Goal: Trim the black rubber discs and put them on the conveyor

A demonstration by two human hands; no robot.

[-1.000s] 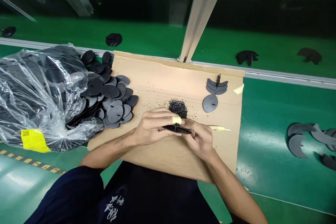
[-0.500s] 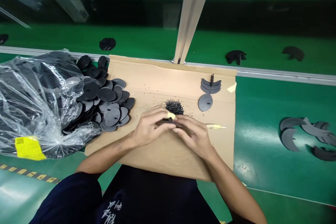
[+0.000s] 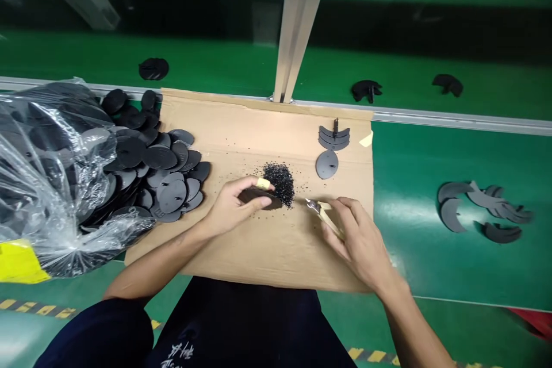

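Cardboard sheet (image 3: 241, 126) on green workbench (image 3: 414, 253), left hand (image 3: 233, 207) gripping black plastic piece (image 3: 259, 198), right hand (image 3: 357, 241) pinching craft knife (image 3: 325, 215)

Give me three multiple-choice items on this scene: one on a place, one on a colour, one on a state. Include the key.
1. Where do the black granules lie?
A) On the green belt
B) On the cardboard sheet
C) In the plastic bag

2. What colour is the finger wrap on the left hand?
A) Yellow
B) Red
C) Blue

3. What does the right hand hold?
A) Nothing
B) A black disc
C) A pale-handled knife

1: B, the heap sits on the cardboard.
2: A, the wrap shows yellow on a fingertip.
3: C, its handle lies in the fingers.
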